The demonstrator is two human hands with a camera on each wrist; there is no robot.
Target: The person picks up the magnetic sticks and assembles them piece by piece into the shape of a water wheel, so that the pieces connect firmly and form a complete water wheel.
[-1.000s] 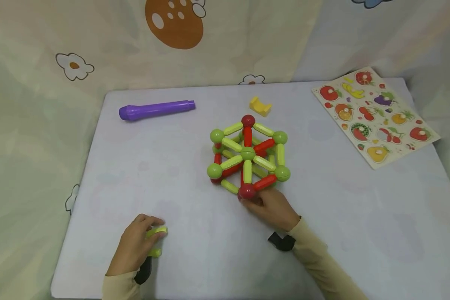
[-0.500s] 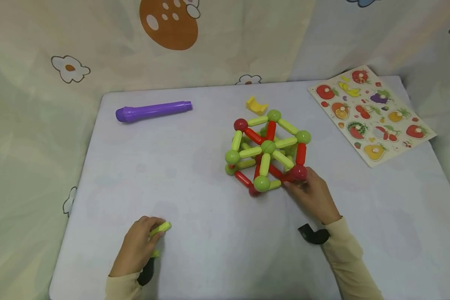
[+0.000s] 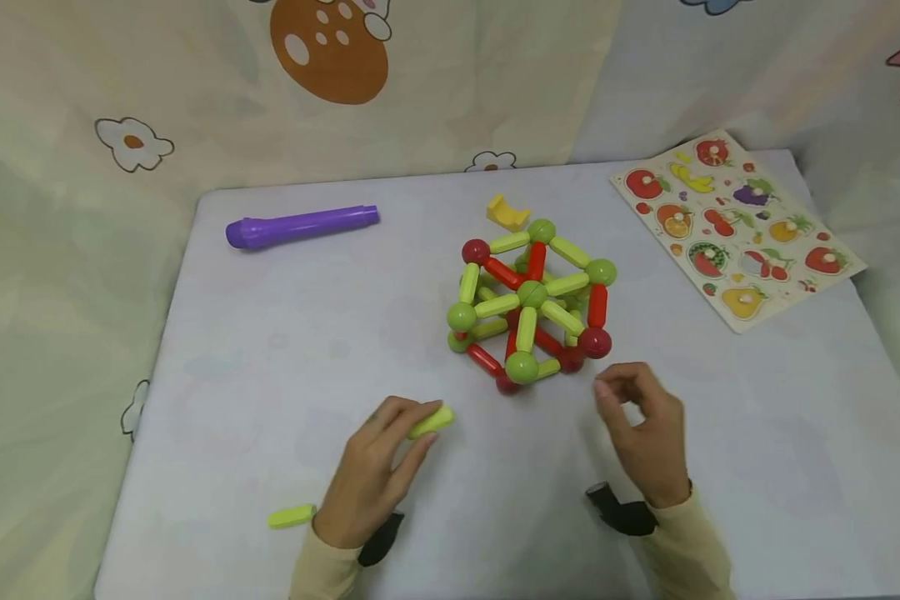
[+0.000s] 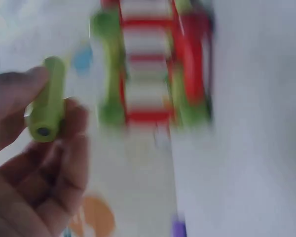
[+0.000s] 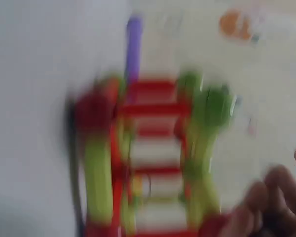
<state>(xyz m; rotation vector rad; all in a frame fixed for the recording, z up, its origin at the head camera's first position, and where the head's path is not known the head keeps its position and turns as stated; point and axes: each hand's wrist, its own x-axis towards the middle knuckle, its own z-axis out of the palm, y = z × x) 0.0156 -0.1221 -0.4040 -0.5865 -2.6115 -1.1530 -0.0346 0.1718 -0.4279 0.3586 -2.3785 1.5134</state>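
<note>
Between thumb and fingers of my left hand is a light-green magnetic rod. One end of it, with a dark round spot, faces the left wrist view. A ball-and-rod structure of red and green pieces stands on the table, in front of both hands and apart from the left. My right hand is just below its right front corner, near a dark red ball. That hand holds nothing; its fingers are loosely bent, the thumb close to the index finger. Both wrist views are blurred.
A second light-green rod lies left of my left wrist. Toward the back of the white table lie a purple microphone-shaped toy and a yellow curved block. A fruit picture board sits at the back right.
The structure was turned and shifted right, then my right hand let go and drew back toward me. My left hand moved right with its rod, exposing the other rod on the table.
</note>
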